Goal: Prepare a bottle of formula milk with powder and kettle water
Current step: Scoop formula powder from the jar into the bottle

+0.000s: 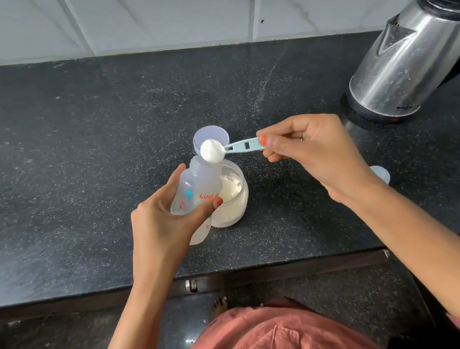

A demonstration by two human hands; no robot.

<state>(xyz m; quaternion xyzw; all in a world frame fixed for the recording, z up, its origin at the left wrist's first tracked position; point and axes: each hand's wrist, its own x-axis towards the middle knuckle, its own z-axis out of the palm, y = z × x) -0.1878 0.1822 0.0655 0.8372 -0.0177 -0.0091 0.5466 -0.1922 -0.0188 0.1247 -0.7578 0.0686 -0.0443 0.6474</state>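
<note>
Mid-frame on the black granite counter (70,170), left hand (164,225) is wrapped around a clear baby bottle (195,192), tilted with its open neck pointing up. Right hand (310,151) pinches the handle of a pale blue scoop (236,148) heaped with white powder, sitting right over the bottle mouth. Open powder jar (233,195) is just behind the bottle, a clear lid (210,138) beyond it I think. Steel kettle (415,55) is at upper right

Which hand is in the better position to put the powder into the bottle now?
The right hand: it holds the scoop, heaped with powder, just above the bottle mouth. The left hand is occupied holding the tilted bottle.
</note>
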